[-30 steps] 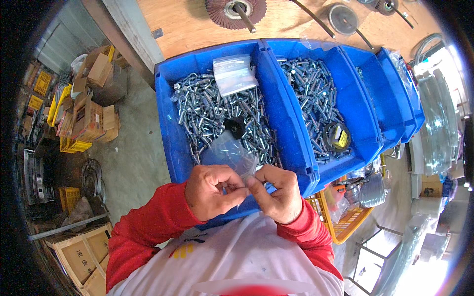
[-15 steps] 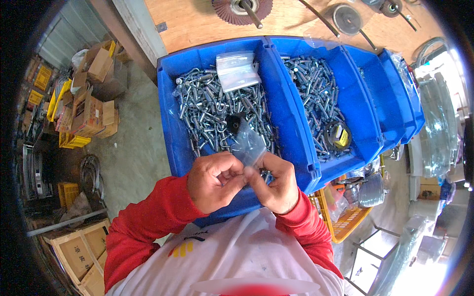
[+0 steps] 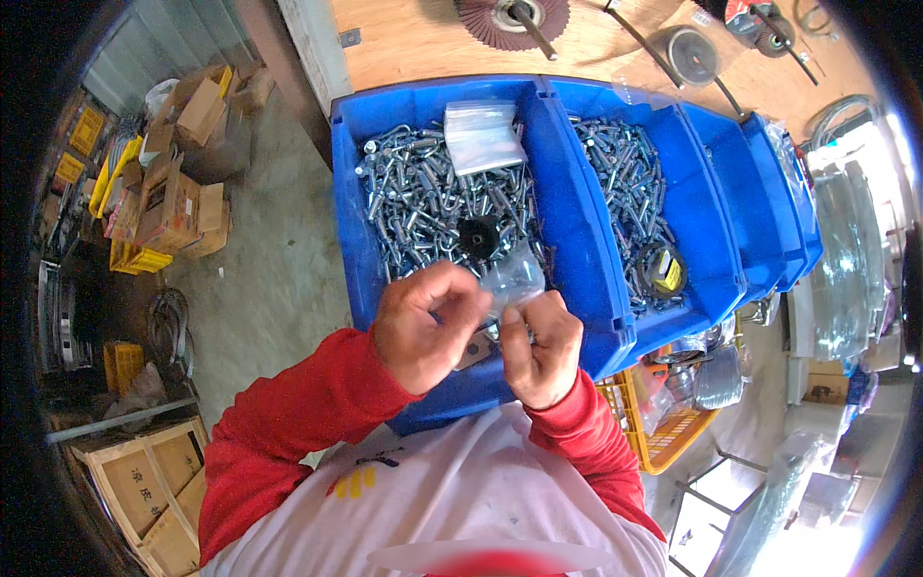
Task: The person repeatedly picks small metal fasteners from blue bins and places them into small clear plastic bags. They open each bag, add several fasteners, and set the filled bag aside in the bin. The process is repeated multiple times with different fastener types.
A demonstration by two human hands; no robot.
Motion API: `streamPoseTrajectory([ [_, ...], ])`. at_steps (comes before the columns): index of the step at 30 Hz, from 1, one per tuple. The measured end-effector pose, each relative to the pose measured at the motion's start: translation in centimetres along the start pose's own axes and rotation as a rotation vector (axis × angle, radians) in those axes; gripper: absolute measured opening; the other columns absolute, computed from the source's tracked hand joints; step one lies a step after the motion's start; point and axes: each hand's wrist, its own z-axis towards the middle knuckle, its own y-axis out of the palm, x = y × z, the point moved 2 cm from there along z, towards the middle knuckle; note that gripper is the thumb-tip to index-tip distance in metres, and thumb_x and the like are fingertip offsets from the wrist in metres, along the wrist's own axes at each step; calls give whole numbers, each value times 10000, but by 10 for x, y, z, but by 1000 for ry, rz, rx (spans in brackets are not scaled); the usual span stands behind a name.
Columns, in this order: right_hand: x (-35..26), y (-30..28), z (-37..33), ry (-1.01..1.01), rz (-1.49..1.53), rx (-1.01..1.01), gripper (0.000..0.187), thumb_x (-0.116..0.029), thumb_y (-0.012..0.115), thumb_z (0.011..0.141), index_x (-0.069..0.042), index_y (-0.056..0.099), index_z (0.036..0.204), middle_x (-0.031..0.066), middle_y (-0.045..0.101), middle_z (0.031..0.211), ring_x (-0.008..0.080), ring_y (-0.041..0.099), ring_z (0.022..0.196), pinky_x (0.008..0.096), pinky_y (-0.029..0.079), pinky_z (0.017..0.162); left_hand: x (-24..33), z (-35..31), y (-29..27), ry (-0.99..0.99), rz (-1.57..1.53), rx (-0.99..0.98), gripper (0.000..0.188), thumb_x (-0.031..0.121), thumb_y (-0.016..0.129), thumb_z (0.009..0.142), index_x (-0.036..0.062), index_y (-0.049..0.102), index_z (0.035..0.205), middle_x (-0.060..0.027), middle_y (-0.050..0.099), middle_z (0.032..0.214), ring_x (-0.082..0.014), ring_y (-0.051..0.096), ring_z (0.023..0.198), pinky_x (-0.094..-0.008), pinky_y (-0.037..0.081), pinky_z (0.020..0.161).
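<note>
My right hand (image 3: 544, 348) pinches the lower edge of a small clear plastic bag (image 3: 516, 274) between thumb and curled fingers. My left hand (image 3: 430, 325) is at the bag's left side with its fingers bent; its fingertips are blurred, so their hold on the bag is unclear. Both hands are over the front of a blue bin (image 3: 348, 231) full of loose metal bolts (image 3: 409, 197). Just beyond the bag, a round black part with a central hole (image 3: 478, 236) rests on the bolts. Farther back lies a stack of clear bags (image 3: 485, 139).
To the right, another blue bin section holds bolts (image 3: 625, 183) and a black-and-yellow round object (image 3: 663, 272). A yellow basket (image 3: 663, 433) stands below it. A wooden board with discs (image 3: 510, 19) is behind. Cardboard boxes (image 3: 173, 207) are piled at left.
My left hand has moved a little up and away from my right hand, to the bag's side. The bag remains in my right hand. The whole view has shifted slightly.
</note>
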Motion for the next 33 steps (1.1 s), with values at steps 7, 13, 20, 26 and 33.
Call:
streamPoseTrajectory([
  [7, -1, 4, 13, 94, -96, 11, 276, -29, 624, 880, 0, 486, 643, 175, 498, 604, 383, 500, 544, 456, 367, 556, 15, 22, -24, 643, 475, 20, 128, -22, 690, 830, 71, 642, 903, -105, 643, 832, -297, 651, 677, -371, 529, 638],
  [13, -2, 19, 37, 129, -100, 144, 243, -35, 641, 863, -6, 522, 653, 170, 520, 614, 358, 533, 535, 432, 384, 546, 6, 62, -31, 468, 1120, 37, 463, 50, 659, 842, 150, 686, 1293, -195, 606, 1212, -357, 699, 915, -421, 582, 769],
  [20, 18, 43, 24, 51, -304, 297, 181, -28, 663, 854, -4, 567, 703, 159, 574, 666, 356, 571, 594, 432, 414, 593, -39, 89, -33, 422, 621, -187, 410, -14, 614, 809, 86, 747, 1185, -184, 665, 1309, -361, 707, 1029, -419, 577, 895],
  [26, 58, 62, 21, 326, -119, -62, 213, -165, 687, 941, 32, 697, 860, 172, 661, 724, 260, 626, 644, 362, 493, 626, -46, 120, -54, 552, 741, -194, 425, -26, 599, 770, 53, 746, 1160, -212, 725, 1147, -327, 732, 969, -384, 592, 861],
  [33, 80, 132, 24, 152, -905, -472, 390, -356, 728, 811, 11, 651, 921, 191, 673, 943, 352, 697, 911, 470, 585, 755, -65, 137, -66, 192, 467, -280, 301, 76, 643, 788, 45, 782, 1054, -221, 741, 965, -365, 737, 866, -409, 588, 833],
])
